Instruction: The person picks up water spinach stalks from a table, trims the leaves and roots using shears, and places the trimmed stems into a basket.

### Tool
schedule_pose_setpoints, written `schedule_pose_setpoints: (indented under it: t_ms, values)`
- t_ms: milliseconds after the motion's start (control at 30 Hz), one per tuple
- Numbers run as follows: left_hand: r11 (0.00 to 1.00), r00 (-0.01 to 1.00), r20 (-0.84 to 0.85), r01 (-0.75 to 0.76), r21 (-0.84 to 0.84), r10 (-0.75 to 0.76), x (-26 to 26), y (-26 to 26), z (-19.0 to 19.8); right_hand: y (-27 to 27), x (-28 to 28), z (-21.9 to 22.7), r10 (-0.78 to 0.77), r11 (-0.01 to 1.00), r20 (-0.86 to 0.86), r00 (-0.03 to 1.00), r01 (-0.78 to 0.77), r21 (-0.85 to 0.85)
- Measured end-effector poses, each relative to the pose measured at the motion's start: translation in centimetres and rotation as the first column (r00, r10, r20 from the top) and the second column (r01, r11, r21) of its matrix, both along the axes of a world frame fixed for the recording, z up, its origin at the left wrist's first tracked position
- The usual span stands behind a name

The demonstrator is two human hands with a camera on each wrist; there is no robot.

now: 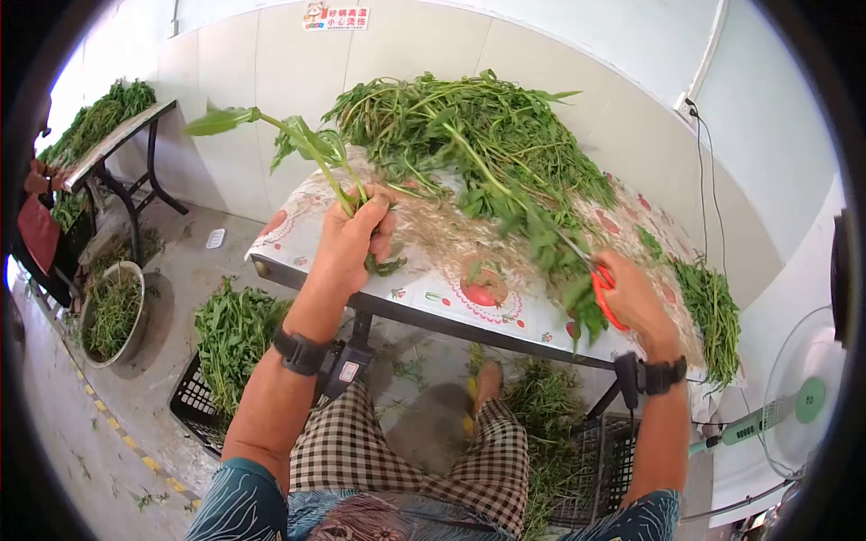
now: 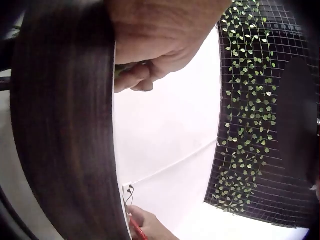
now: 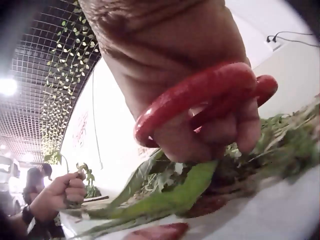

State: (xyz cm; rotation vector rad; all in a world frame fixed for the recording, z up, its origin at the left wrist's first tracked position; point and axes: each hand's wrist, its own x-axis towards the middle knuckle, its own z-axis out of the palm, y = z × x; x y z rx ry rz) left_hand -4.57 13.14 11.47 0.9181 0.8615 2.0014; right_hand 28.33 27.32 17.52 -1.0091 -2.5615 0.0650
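The left hand [image 1: 354,239] grips a few leafy green stems [image 1: 311,149] above the table's front left, their leaves pointing up and left. In the right hand [image 1: 631,293] are red-handled scissors [image 1: 604,296], fingers through the loops, blades pointing up-left beside a long leafy stalk [image 1: 505,189]. The right wrist view shows the red loops [image 3: 200,92] around the fingers, with green leaves [image 3: 165,200] just below. Whether the blades touch the stalk cannot be told. A large heap of greens [image 1: 469,126] lies at the table's back.
The patterned tablecloth [image 1: 451,293] carries scattered bits. More greens [image 1: 708,316] hang over the right edge. Below stand black crates [image 1: 194,397] with greens, and a basin [image 1: 135,311] at left. A fan [image 1: 807,397] is at far right; another person [image 1: 38,216] sits at far left.
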Motion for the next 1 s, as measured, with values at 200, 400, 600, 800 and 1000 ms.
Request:
schedule_pose_setpoints:
  t_ms: [200, 400, 600, 800, 1000]
  values:
    - [0.999, 1.000, -0.017, -0.007, -0.035, 0.007, 0.4, 0.0, 0.0, 1.2, 9.1, -1.0, -0.325, 0.930, 0.019, 0.946, 0.316, 0.187]
    - [1.000, 0.999, -0.030, -0.014, -0.011, 0.014, 0.5, -0.1, 0.0, 3.3, 10.9, 0.0, -0.486, 0.783, -0.174, 0.857, 0.515, 0.351]
    - [0.999, 0.998, -0.055, -0.029, -0.034, 0.027, 0.7, 0.0, -0.1, 2.7, 0.3, 1.4, -0.173, 0.966, -0.062, 0.983, 0.181, 0.184]
    - [1.000, 0.999, -0.032, -0.011, -0.025, 0.010, 0.4, -0.2, 0.0, 4.6, -7.6, -1.4, -0.081, 0.994, 0.220, 0.972, 0.064, 0.084]
    - [1.000, 0.999, -0.052, -0.019, -0.023, 0.018, 0.6, -0.3, 0.0, 3.3, -6.5, 0.1, -0.076, 0.991, 0.064, 0.995, 0.068, 0.111]
